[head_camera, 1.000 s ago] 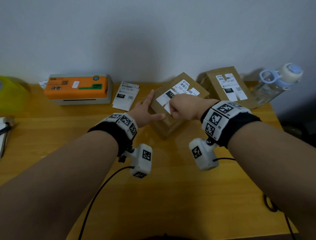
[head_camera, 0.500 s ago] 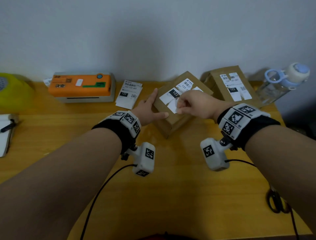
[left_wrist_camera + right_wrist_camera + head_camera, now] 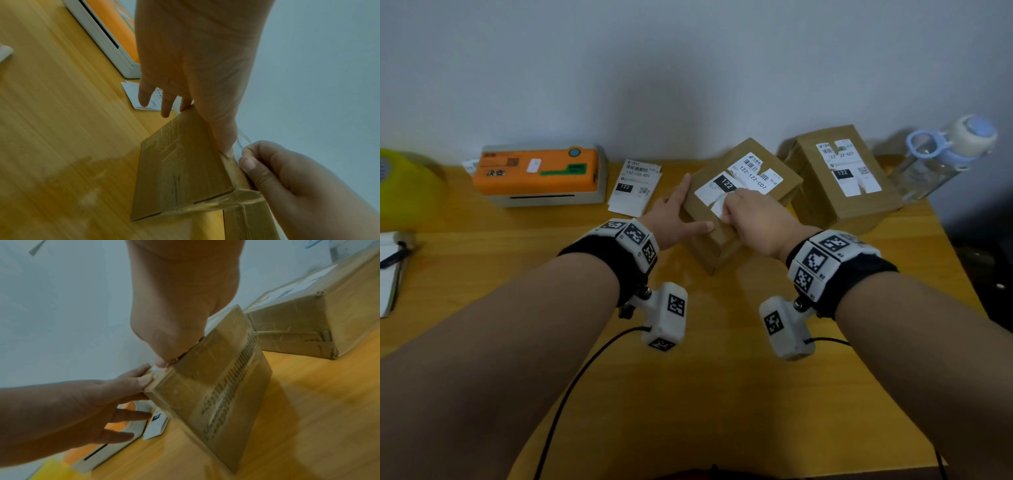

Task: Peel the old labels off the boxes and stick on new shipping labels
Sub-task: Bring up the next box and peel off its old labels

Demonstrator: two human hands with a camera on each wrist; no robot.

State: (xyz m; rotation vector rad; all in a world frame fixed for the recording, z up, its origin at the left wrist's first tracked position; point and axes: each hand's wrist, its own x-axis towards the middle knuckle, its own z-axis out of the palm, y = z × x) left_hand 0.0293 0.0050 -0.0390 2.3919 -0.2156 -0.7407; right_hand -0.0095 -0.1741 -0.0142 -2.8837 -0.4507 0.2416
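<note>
A brown cardboard box (image 3: 705,236) stands cornerwise at mid-table with a torn white old label (image 3: 753,174) on top. My left hand (image 3: 671,216) braces the box's left corner with straight fingers, the thumb lying along the near top edge. My right hand (image 3: 750,216) pinches the label's lifted near corner (image 3: 719,205). In the left wrist view, the right hand's thumb and fingers (image 3: 252,160) clamp the thin flap (image 3: 243,141) above the box (image 3: 180,170). A second box (image 3: 818,202) with a torn label (image 3: 846,168) stands behind on the right. Fresh labels (image 3: 635,186) lie stacked to the left.
An orange-topped label printer (image 3: 541,171) sits against the wall at the back left. A clear water bottle (image 3: 941,154) lies at the back right corner. A yellow object (image 3: 400,192) and a notebook with a pen (image 3: 390,267) are at the left edge.
My right hand has tugged the label's near corner to the right and come back, so the flap stands a little freer. My left hand and the box have stayed put.
</note>
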